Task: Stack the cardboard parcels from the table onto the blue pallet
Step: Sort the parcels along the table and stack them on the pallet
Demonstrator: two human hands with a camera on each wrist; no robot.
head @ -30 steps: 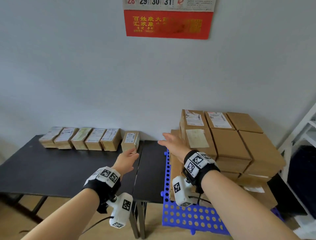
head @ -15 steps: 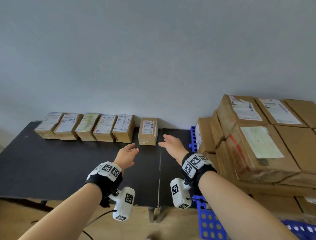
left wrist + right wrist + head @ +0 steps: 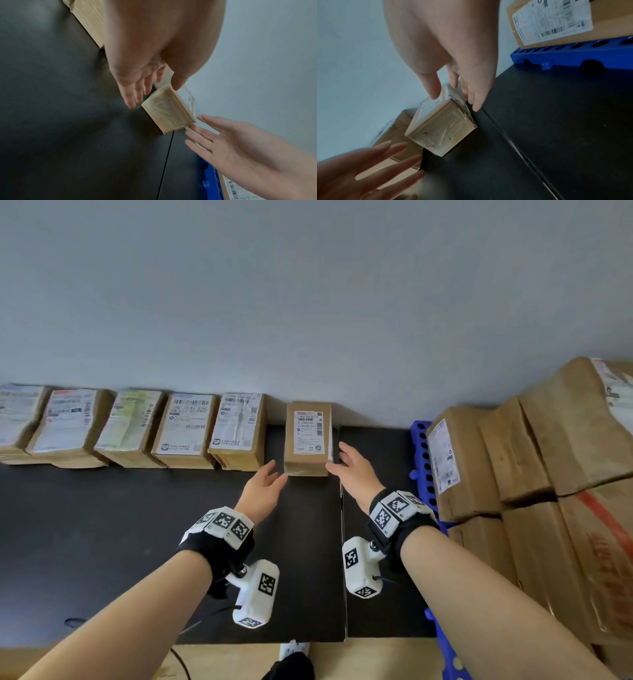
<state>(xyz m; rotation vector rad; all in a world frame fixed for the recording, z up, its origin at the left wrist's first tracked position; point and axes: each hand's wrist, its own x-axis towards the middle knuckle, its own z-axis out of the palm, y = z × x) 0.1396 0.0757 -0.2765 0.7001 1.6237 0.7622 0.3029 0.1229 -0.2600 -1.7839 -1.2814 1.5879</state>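
A small cardboard parcel [image 3: 307,437] with a white label stands alone on the black table [image 3: 102,542], near the wall. My left hand [image 3: 265,484] is open just left of its near corner, fingers straight, a small gap from the cardboard. My right hand [image 3: 349,465] is open at its right side, fingers beside the parcel [image 3: 441,128]; the thumb hangs over its top edge. In the left wrist view the parcel [image 3: 169,112] lies between both spread hands. To the right, the blue pallet [image 3: 423,460] carries stacked larger parcels [image 3: 548,457].
A row of several labelled parcels [image 3: 185,429] lines the wall on the left of the table. A seam [image 3: 342,542] splits the tabletop just right of the lone parcel. The grey wall stands directly behind everything.
Both hands have reached forward from mid-table to the lone parcel's two sides. My head has turned left and down, away from the pallet stack.
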